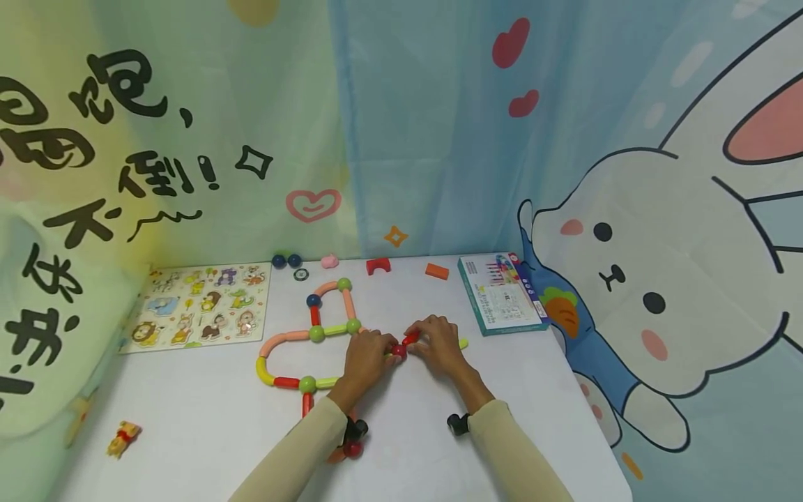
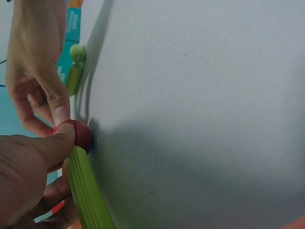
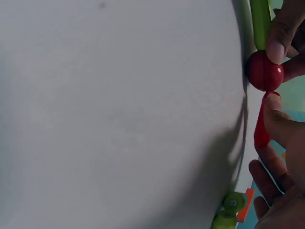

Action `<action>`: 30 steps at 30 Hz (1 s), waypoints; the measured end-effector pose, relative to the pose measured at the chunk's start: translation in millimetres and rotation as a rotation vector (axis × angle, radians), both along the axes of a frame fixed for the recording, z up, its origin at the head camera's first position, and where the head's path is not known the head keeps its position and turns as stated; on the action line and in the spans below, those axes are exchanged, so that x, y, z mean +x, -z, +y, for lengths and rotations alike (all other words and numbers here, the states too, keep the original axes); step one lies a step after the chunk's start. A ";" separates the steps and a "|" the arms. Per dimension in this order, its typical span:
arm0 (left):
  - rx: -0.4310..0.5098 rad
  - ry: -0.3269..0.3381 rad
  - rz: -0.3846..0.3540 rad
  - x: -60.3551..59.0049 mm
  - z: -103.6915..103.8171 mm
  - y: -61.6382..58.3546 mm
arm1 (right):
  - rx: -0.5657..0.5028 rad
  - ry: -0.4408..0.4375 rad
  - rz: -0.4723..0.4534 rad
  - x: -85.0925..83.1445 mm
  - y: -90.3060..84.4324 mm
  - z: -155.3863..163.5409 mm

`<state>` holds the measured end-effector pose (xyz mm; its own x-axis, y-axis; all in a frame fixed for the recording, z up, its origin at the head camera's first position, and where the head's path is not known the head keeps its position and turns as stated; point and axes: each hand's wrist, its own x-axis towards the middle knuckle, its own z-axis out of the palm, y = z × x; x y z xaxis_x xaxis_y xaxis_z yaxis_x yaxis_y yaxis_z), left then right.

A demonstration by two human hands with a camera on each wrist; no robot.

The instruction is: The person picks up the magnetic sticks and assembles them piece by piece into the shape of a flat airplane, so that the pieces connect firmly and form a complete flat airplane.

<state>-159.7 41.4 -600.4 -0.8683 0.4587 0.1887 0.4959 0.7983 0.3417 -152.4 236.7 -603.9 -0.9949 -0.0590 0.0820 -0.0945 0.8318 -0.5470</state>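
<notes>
My left hand (image 1: pixel 370 355) pinches a red ball (image 3: pixel 262 71) between thumb and fingers. A light green rod (image 2: pixel 86 191) joins the ball on the left hand's side. In my right hand (image 1: pixel 439 341) is a red rod (image 3: pixel 261 124), gripped by thumb and fingers, with its end right at the ball. To the left lies a chain of rods and balls: green balls (image 1: pixel 307 385), a yellow curved piece (image 1: pixel 264 371), salmon curved pieces (image 1: pixel 285 337) and a dark blue ball (image 1: pixel 313 300). The left forearm hides part of it; another red ball (image 1: pixel 353 450) shows beside that wrist.
An animal picture board (image 1: pixel 201 307) lies at the back left, a boxed set (image 1: pixel 502 293) at the back right. Between them are a red arch block (image 1: pixel 378 265) and an orange block (image 1: pixel 437 271). A small bear figure (image 1: pixel 123 439) lies front left. Green pieces (image 3: pixel 233 202) lie beyond the right hand.
</notes>
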 end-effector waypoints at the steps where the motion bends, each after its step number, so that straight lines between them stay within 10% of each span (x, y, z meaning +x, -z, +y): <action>1: -0.005 0.000 0.007 -0.1 0.2 0.3 | -0.004 -0.004 0.012 1.0 0.3 -0.9; 30: 0.035 -0.021 -0.075 0.8 0.9 -0.1 | 0.035 0.077 -0.183 13.4 -3.3 41.0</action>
<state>-158.8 42.3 -600.3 -0.8901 0.4343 0.1385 0.4511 0.7954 0.4047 -139.0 277.7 -600.6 -0.9947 0.0184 -0.1014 0.0687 0.8514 -0.5200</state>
